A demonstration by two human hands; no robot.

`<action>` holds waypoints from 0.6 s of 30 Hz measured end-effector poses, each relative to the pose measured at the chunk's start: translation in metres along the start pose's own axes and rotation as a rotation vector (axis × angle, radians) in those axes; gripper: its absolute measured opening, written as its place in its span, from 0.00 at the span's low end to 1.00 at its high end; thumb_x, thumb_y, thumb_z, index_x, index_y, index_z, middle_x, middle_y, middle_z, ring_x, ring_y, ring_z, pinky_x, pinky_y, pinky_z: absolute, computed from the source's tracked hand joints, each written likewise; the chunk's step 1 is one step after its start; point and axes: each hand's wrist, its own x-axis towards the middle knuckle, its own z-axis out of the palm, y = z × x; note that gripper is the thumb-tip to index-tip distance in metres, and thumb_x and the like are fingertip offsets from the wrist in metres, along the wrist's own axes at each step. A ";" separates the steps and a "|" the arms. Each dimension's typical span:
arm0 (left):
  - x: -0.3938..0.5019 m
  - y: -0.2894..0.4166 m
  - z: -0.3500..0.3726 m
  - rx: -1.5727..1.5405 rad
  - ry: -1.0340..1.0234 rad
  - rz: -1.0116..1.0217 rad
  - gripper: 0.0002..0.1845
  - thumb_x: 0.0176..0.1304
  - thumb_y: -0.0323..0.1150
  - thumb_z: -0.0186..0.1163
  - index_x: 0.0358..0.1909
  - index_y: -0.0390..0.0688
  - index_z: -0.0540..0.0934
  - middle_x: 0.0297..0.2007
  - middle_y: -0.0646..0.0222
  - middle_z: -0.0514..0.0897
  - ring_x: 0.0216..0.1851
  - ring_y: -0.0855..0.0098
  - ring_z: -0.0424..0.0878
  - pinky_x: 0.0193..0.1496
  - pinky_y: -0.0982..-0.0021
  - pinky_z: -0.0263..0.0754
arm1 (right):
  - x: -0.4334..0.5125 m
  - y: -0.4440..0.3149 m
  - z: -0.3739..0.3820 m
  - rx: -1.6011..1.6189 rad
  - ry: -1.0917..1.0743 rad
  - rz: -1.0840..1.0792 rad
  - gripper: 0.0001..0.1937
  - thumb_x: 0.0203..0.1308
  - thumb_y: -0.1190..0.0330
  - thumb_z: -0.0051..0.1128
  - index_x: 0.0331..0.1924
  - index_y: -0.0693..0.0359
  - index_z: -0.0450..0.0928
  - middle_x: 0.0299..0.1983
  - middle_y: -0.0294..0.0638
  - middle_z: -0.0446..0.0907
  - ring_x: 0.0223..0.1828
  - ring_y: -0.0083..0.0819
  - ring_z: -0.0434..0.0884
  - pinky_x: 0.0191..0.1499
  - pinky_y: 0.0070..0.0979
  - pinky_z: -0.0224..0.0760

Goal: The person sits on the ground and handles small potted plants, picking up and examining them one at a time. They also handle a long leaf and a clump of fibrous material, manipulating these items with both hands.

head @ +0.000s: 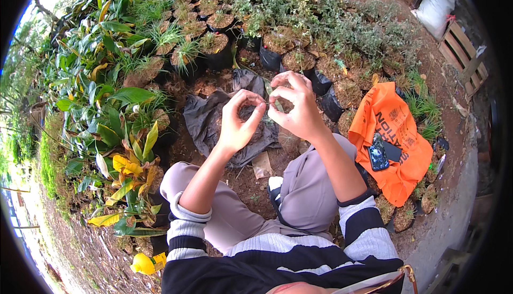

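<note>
My left hand (239, 122) and my right hand (295, 107) meet at the fingertips in front of my knees. Thumb and forefinger of each are pinched around a small thin thing (267, 103), too fine to identify. Beneath the hands a crumpled black plastic sheet (202, 113) lies on the soil, with a dark clump of soil or roots on it, partly hidden by my left hand. A long green leaf (267, 87) shows just behind the fingertips. Close to my shoe is a flat brown scrap (262, 165) on the ground.
Potted plants in black bags (218, 53) crowd the far side, and broad-leaved plants (116, 113) the left. To my right an orange cloth bag (394, 133) carries a phone (378, 152) and a dark flat object (392, 151). A yellow bottle (147, 263) lies at lower left; a wooden crate (463, 55) stands far right.
</note>
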 end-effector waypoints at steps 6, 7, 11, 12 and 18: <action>0.000 0.000 -0.003 -0.055 0.007 -0.018 0.03 0.61 0.23 0.58 0.36 0.35 0.76 0.37 0.70 0.77 0.41 0.81 0.74 0.48 0.77 0.68 | 0.000 0.001 -0.005 0.009 0.022 0.012 0.07 0.38 0.71 0.63 0.24 0.58 0.76 0.42 0.38 0.75 0.51 0.35 0.73 0.58 0.34 0.56; 0.000 0.000 -0.003 -0.072 0.008 -0.032 0.03 0.60 0.23 0.58 0.36 0.35 0.76 0.36 0.70 0.77 0.41 0.81 0.75 0.48 0.77 0.68 | 0.000 0.001 -0.005 0.022 0.028 0.019 0.07 0.38 0.71 0.63 0.24 0.58 0.77 0.42 0.38 0.75 0.52 0.36 0.73 0.58 0.34 0.56; -0.001 0.001 -0.003 -0.158 -0.003 -0.083 0.03 0.61 0.22 0.58 0.36 0.35 0.77 0.37 0.71 0.78 0.41 0.82 0.75 0.48 0.78 0.68 | 0.001 -0.001 -0.006 0.043 0.014 0.028 0.07 0.39 0.71 0.64 0.25 0.59 0.78 0.44 0.38 0.75 0.52 0.35 0.73 0.59 0.34 0.56; -0.001 0.002 -0.003 -0.176 -0.008 -0.096 0.03 0.61 0.22 0.58 0.36 0.35 0.77 0.37 0.72 0.78 0.40 0.82 0.75 0.48 0.79 0.68 | 0.001 -0.002 -0.006 0.050 0.007 0.023 0.07 0.39 0.71 0.64 0.26 0.59 0.78 0.44 0.38 0.75 0.52 0.35 0.73 0.59 0.34 0.56; -0.002 0.000 -0.003 -0.267 -0.035 -0.168 0.03 0.61 0.21 0.59 0.36 0.36 0.77 0.37 0.72 0.78 0.40 0.83 0.75 0.48 0.79 0.68 | -0.001 0.001 -0.001 0.024 0.007 0.008 0.06 0.40 0.71 0.64 0.25 0.59 0.78 0.42 0.38 0.76 0.50 0.34 0.74 0.59 0.34 0.56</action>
